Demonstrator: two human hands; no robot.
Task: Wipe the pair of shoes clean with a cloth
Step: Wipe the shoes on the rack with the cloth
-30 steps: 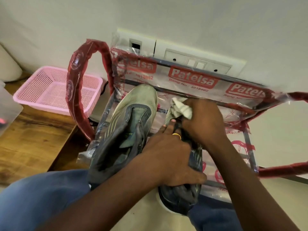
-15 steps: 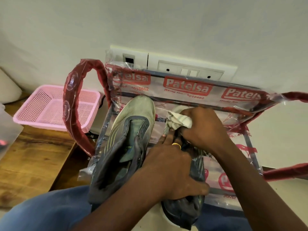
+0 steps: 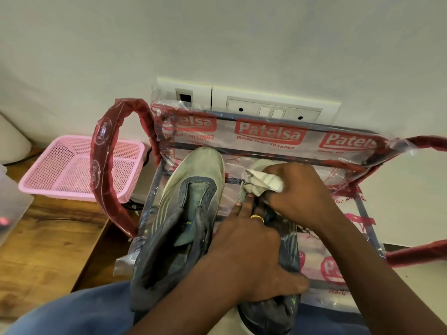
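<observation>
Two grey-green shoes lie side by side on a clear plastic bag with red print [image 3: 268, 134]. The left shoe [image 3: 183, 209] lies untouched, toe towards the wall. My left hand [image 3: 251, 257] grips the right shoe [image 3: 287, 252] around its middle, thumb on its right side. My right hand [image 3: 300, 192] holds a crumpled white striped cloth [image 3: 261, 182] against the toe end of that shoe. Most of the right shoe is hidden under both hands.
A pink plastic basket [image 3: 72, 170] stands on the wooden table [image 3: 43, 250] at the left. The bag's red handles [image 3: 106, 165] arch up beside it. A white switch and socket panel [image 3: 246, 102] is on the wall behind. My blue-trousered knee [image 3: 72, 313] is at the bottom.
My right hand with the cloth has shifted slightly along the toe of the right shoe. The camera has tilted, so everything sits lower in view. My left hand keeps its grip.
</observation>
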